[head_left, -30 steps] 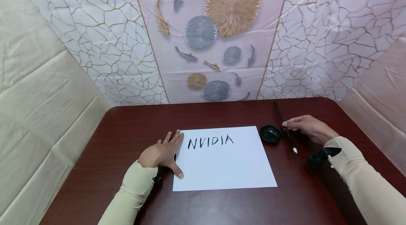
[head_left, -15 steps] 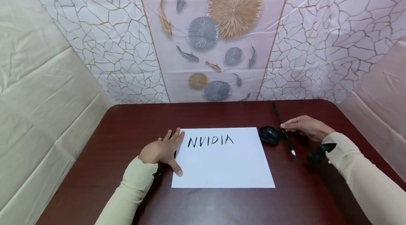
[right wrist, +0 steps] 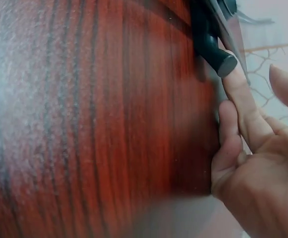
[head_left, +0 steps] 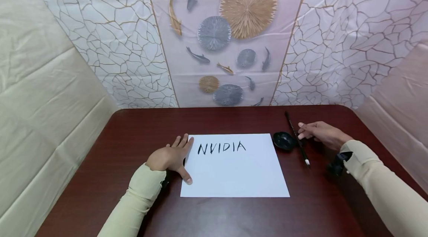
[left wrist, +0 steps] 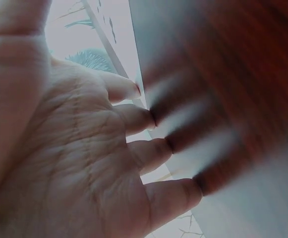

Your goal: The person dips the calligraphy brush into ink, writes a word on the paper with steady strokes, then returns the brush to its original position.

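In the head view, my left hand [head_left: 170, 157] lies spread on the left edge of a white sheet of paper [head_left: 239, 177], its thumb and fingertips on the sheet. Black hand-drawn letters [head_left: 222, 148] reading NVIDIA run across the sheet's upper part. A writing brush [head_left: 293, 129] with a dark shaft and white tip [head_left: 307, 162] leans beside a small black dish [head_left: 284, 140]. Just right of the brush is my right hand [head_left: 324, 133], thumb lifted away from it. The right wrist view shows the index finger by the dish's stubby black handle [right wrist: 214, 52], with the thumb apart.
The dark reddish-brown table [head_left: 230, 214] carries all of this. A patterned cloth backdrop [head_left: 227, 44] rises behind its far edge, with plain cloth walls on the left [head_left: 50, 118] and right [head_left: 401, 110].
My right hand has let go of the brush, its thumb moving off the shaft. The brush's far end has shifted slightly left and down. My left hand has stayed on the paper.
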Available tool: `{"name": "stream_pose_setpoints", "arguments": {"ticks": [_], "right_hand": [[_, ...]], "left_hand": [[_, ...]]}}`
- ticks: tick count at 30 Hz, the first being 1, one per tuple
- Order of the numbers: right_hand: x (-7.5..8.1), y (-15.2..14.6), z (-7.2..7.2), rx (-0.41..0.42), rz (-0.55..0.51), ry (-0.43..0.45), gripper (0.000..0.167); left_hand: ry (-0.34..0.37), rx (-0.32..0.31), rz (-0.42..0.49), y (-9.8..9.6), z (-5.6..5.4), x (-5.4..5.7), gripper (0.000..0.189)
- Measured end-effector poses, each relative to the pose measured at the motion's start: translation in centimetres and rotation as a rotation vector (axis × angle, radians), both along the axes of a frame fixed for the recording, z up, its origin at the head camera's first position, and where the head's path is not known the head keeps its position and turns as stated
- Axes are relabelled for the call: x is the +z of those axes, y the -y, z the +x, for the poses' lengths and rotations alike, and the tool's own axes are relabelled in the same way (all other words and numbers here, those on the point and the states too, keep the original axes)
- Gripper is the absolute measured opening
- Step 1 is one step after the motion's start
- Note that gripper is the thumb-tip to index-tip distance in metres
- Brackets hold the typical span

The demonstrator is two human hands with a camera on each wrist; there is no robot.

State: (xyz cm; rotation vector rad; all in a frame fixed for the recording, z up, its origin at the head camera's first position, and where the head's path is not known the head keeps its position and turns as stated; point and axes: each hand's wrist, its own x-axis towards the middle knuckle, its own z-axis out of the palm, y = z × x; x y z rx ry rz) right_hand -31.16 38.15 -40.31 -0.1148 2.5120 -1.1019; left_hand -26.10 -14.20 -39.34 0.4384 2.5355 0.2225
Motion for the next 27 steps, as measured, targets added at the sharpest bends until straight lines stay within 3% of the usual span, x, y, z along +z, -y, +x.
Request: {"name": "stream_pose_setpoints", "arguments": {"ticks": [4, 10, 14, 18, 22, 27], "right_hand": [[-0.2, -0.1, -0.4, 0.001, -0.048, -0.009, 0.056], [-0.7, -0.3, -1.2, 0.034, -0.106, 0.051, 0.046], [-0.7, -1.1, -1.7, 0.065, -0.127, 0.065, 0.047], [-1.2, -2.6, -1.2, 0.111, -0.156, 0.097, 0.049], [-1.8, -3.7, -0.4, 0.145, -0.202, 0.132, 0.052], [-2.1, -4.0, 0.2, 0.133, -0.230, 0.127, 0.056]], "left_hand": [[-0.006, -0.014, 0.014, 0.6, -0.6, 0.3, 0.145], [0.023, -0.045, 0.119, 2.5, -1.3, 0.0, 0.132], [0.058, -0.019, 0.218, 3.3, -1.6, -0.2, 0.121], [0.081, 0.011, 0.289, 3.6, -1.7, -0.6, 0.113], [0.042, 0.038, 0.297, 3.3, -1.6, -1.2, 0.104], [-0.069, 0.085, 0.241, 2.2, -1.4, -2.3, 0.094]]}}
